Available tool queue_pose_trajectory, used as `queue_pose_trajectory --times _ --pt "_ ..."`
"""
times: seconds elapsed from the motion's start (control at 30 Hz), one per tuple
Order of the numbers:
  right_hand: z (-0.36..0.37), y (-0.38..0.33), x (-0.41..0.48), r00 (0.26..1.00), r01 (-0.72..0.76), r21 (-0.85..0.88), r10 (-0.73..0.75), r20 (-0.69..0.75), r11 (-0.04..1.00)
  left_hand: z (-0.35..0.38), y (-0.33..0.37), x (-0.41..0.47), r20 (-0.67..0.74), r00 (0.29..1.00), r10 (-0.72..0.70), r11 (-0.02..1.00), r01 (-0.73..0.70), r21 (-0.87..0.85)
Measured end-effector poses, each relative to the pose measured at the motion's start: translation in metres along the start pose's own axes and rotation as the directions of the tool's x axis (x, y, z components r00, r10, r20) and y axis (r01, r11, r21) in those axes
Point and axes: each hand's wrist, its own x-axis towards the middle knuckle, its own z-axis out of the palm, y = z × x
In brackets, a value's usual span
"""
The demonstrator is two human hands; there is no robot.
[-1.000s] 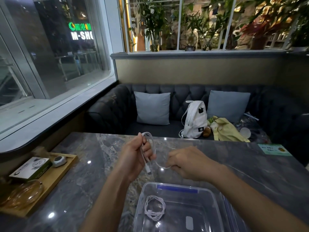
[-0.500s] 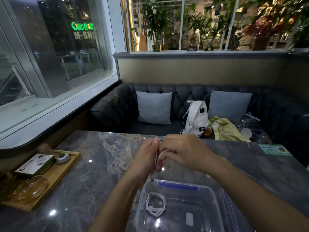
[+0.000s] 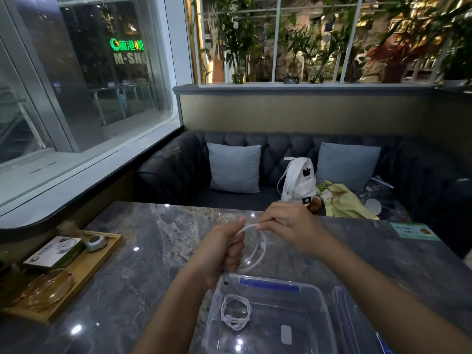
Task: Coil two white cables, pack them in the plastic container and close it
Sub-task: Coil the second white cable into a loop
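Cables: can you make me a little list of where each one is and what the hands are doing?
first cable: coiled, lying in the box
second cable: looped, held above the table by both hands
left hand: grips the loops
right hand: pinches the top of the loop
box: clear plastic, open, on the table
lid: off, lying right of the box

Coiled white cable [image 3: 236,315] inside open container [image 3: 288,312]
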Motion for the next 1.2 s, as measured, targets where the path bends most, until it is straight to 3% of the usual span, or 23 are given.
queue_pose_trajectory --times 0.07,0.13,0.27,0.33,0.43,0.6,0.67,0.73,0.8,0.87,0.93,1.1,1.2 --pt "0.005 -0.002 -0.004 0.986 -0.147 0.222 0.161 -0.045 0.964 -0.001 0.001 0.001 0.019 1.000 0.003 0.996 -0.001 -0.085" --pt "0.012 -0.006 -0.007 0.950 -0.254 0.452 0.309 -0.052 0.855 -0.001 0.001 0.002 0.043 0.999 0.015 0.985 -0.007 -0.175" --pt "0.026 -0.014 -0.009 0.876 -0.281 0.832 0.482 0.019 0.479 0.001 0.000 0.008 0.042 0.999 0.017 0.946 -0.002 -0.325" --pt "0.029 -0.017 -0.011 0.855 -0.250 0.918 0.515 0.060 0.308 0.002 -0.001 0.009 0.010 1.000 0.024 0.926 -0.018 -0.378" --pt "0.034 -0.018 -0.013 0.843 -0.211 0.957 0.532 0.075 0.200 0.003 -0.001 0.012 -0.055 0.998 0.035 0.893 -0.055 -0.447" --pt "0.040 -0.012 -0.006 0.784 -0.222 0.963 0.616 0.083 0.153 0.011 -0.009 0.020 -0.133 0.991 0.034 0.848 -0.099 -0.521" --pt "0.040 -0.008 -0.004 0.772 -0.231 0.962 0.629 0.090 0.145 0.010 -0.011 0.022 -0.113 0.993 0.018 0.875 -0.070 -0.479" --pt "0.038 -0.003 -0.005 0.776 -0.244 0.960 0.621 0.110 0.135 0.005 -0.011 0.022 -0.120 0.993 -0.003 0.951 -0.034 -0.308" --pt "0.033 0.003 -0.006 0.784 -0.272 0.954 0.603 0.143 0.126 -0.002 -0.010 0.021 -0.193 0.981 -0.007 1.000 0.003 -0.020" --pt "0.030 0.007 -0.007 0.791 -0.312 0.942 0.583 0.185 0.124 -0.009 -0.008 0.022 -0.275 0.957 0.089 0.963 -0.012 0.270" --pt "0.029 0.010 -0.008 0.789 -0.357 0.920 0.578 0.206 0.160 -0.012 -0.004 0.025 -0.278 0.943 0.183 0.910 -0.055 0.410" --pt "0.031 0.011 -0.010 0.801 -0.397 0.868 0.574 0.169 0.298 0.000 -0.003 0.031 -0.074 0.983 0.170 0.895 -0.122 0.428" --pt "0.029 0.012 -0.012 0.822 -0.384 0.846 0.554 0.132 0.370 0.004 -0.008 0.033 -0.047 0.997 0.063 0.957 -0.046 0.288"
